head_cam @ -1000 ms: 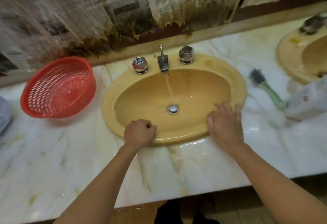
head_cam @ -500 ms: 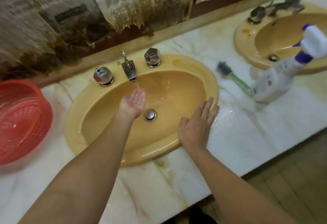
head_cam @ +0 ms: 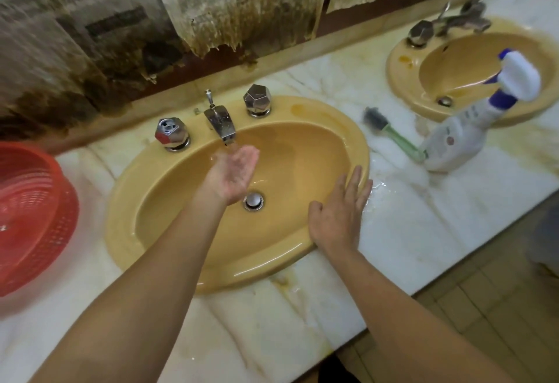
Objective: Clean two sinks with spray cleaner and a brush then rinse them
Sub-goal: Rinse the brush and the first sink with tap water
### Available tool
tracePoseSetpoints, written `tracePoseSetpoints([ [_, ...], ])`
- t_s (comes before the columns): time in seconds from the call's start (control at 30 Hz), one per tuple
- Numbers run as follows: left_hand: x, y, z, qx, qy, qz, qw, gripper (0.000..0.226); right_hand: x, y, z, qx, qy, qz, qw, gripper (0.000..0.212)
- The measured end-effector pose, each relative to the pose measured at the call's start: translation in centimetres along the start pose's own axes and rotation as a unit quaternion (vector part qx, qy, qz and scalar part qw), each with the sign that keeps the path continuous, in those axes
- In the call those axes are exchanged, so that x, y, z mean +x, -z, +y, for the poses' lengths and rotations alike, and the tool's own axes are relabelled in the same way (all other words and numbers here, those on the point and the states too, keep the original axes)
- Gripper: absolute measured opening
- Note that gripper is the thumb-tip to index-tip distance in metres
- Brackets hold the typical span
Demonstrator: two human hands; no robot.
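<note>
On my feed the left hand (head_cam: 234, 171) sits palm-up under the spout (head_cam: 220, 124) of the near sink (head_cam: 169, 189), fingers relaxed and slightly cupped, wet and holding nothing. The right hand (head_cam: 338, 216) lies flat on that sink's right rim, fingers straight, gripping nothing. The brush (head_cam: 393, 136) lies on the wet marble counter (head_cam: 423, 216) between the 2 sinks, its handle end just beside the spray bottle (head_cam: 459, 137) standing before the second sink (head_cam: 402, 80); a red basket (head_cam: 30, 216) sits far left.
</note>
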State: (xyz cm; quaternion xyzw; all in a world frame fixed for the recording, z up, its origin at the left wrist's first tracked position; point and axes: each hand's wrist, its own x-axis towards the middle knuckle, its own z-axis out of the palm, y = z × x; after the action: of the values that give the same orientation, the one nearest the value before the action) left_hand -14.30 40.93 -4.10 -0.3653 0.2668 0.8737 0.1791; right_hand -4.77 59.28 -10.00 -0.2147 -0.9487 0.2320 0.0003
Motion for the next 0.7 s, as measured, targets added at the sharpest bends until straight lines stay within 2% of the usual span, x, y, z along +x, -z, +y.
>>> tracePoseSetpoints([
  [0.03,-1.3,-0.6,-1.8,0.127,-0.007,-0.024,0.992,0.045,0.0,0.0,0.1,0.0,0.001,0.001,1.0,0.078],
  [0.07,-2.6,-0.8,-3.7,0.253,-0.025,-0.051,0.966,0.042,0.0,0.0,0.2,0.001,0.004,0.003,1.0,0.077],
  [0.1,-3.7,-0.6,-5.6,0.38,-0.069,-0.08,0.919,0.04,-0.1,-0.1,0.2,0.002,0.006,0.006,1.0,0.075],
  [0.13,-4.5,0.2,-7.4,0.499,-0.146,-0.121,0.846,0.038,-0.3,-0.2,0.1,0.006,0.004,0.012,1.0,0.072],
  [0.2,-5.1,3.1,-9.6,0.653,-0.296,-0.199,0.668,0.038,-1.1,-0.5,-0.3,0.032,-0.019,0.032,0.999,0.065],
  [0.23,-5.3,4.4,-9.9,0.689,-0.322,-0.213,0.614,0.04,-1.7,-0.7,-0.6,0.049,-0.031,0.045,0.997,0.061],
  [0.3,-5.9,6.3,-9.8,0.75,-0.307,-0.219,0.543,0.047,-3.5,-1.3,-1.3,0.071,-0.035,0.054,0.995,0.059],
  [0.4,-6.7,8.2,-8.8,0.805,-0.252,-0.23,0.485,0.048,-4.7,-1.7,-1.5,0.073,-0.017,0.028,0.997,0.065],
  [0.5,-6.8,10.1,-7.0,0.88,-0.213,-0.178,0.385,0.066,-0.3,-0.1,-0.4,0.038,-0.023,0.004,0.999,0.066],
  [0.53,-6.7,10.6,-6.6,0.892,-0.205,-0.161,0.368,0.072,1.7,0.7,0.0,0.025,-0.022,-0.004,0.999,0.063],
  [0.63,-6.5,10.7,-6.8,0.9,-0.217,-0.153,0.346,0.079,5.3,2.0,0.7,0.0,-0.026,-0.017,1.0,0.051],
  [0.7,-6.4,10.6,-7.1,0.896,-0.222,-0.147,0.354,0.079,3.6,1.2,0.0,0.014,-0.04,0.0,0.999,0.044],
])
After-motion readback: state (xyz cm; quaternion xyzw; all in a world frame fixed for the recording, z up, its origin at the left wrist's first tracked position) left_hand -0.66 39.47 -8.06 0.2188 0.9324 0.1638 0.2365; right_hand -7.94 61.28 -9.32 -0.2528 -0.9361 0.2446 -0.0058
